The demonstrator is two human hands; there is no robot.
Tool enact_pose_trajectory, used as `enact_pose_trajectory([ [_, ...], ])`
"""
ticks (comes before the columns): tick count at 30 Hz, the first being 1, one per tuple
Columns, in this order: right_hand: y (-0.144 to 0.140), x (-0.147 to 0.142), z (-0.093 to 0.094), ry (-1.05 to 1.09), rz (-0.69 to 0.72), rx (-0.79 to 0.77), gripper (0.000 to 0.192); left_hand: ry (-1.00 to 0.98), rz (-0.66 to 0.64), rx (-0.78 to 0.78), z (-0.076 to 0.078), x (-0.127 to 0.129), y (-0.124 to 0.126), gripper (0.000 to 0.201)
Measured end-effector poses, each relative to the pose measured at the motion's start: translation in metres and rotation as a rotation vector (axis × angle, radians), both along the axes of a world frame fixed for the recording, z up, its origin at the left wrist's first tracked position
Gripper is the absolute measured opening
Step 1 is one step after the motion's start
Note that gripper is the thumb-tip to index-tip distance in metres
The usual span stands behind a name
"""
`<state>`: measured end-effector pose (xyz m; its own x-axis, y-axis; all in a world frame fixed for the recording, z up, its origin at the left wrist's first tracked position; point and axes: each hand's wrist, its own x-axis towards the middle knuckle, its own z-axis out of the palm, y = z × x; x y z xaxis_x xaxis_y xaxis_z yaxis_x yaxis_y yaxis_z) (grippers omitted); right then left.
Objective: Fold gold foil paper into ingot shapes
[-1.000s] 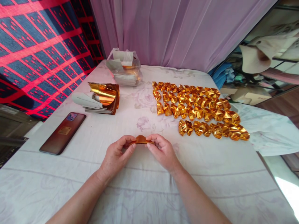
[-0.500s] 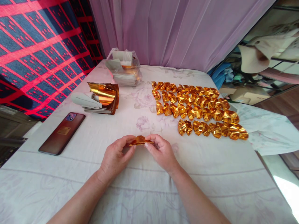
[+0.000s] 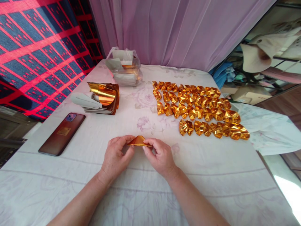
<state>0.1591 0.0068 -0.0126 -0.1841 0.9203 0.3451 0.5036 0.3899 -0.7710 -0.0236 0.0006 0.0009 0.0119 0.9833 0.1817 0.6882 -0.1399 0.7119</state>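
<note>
A folded piece of gold foil paper (image 3: 139, 141) is held low at the near middle of the table, its upper edge rising to a blunt peak. My left hand (image 3: 118, 153) pinches its left end between thumb and fingers. At the other end, my right hand (image 3: 160, 154) grips it the same way, thumb on the near side. Beyond my right hand, folded gold paper pieces (image 3: 191, 111) lie in several rows. Ahead and to the left is a stack of gold-faced paper sheets (image 3: 103, 97), partly curled over to show white backs.
A dark red phone (image 3: 62, 135) lies face down at the left. Farther back stands a clear plastic bag (image 3: 127, 67) holding more paper. A purple curtain (image 3: 164, 31) hangs behind the tablecloth-covered table (image 3: 150, 194). Shelves with a pale hat (image 3: 255, 58) are at the right.
The gold paper between my hands has tipped up, so more of its face shows as a taller peak. My right hand has shifted slightly left; the rest lies as before.
</note>
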Motion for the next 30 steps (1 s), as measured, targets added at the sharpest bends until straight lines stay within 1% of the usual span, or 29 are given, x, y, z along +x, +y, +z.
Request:
enact_pose_trajectory([
  [4, -0.0001, 0.0000, -0.0015, -0.042, 0.013, 0.076, 0.015, -0.007, -0.006, 0.002, 0.0003, -0.0002, -0.0003, 0.026],
  [8, -0.0003, -0.0002, -0.0015, -0.053, 0.014, 0.088, 0.015, 0.005, -0.011, 0.031, 0.0000, -0.0003, 0.0000, 0.024],
  [17, -0.0005, 0.0011, -0.0022, -0.028, -0.022, 0.026, 0.017, 0.077, -0.005, 0.063, 0.0006, -0.0012, 0.0018, 0.021],
  [21, 0.0007, 0.0015, -0.0010, -0.035, -0.061, -0.055, 0.017, 0.105, -0.021, 0.104, -0.0008, -0.0013, 0.0001, 0.016],
  [25, 0.0025, 0.0025, 0.0017, -0.110, -0.095, -0.121, 0.017, 0.146, -0.023, 0.124, -0.0008, -0.0012, 0.0000, 0.012],
  [30, 0.0032, 0.0049, 0.0033, -0.237, -0.090, -0.093, 0.012, 0.198, -0.017, 0.124, -0.0008, -0.0017, 0.0014, 0.009],
])
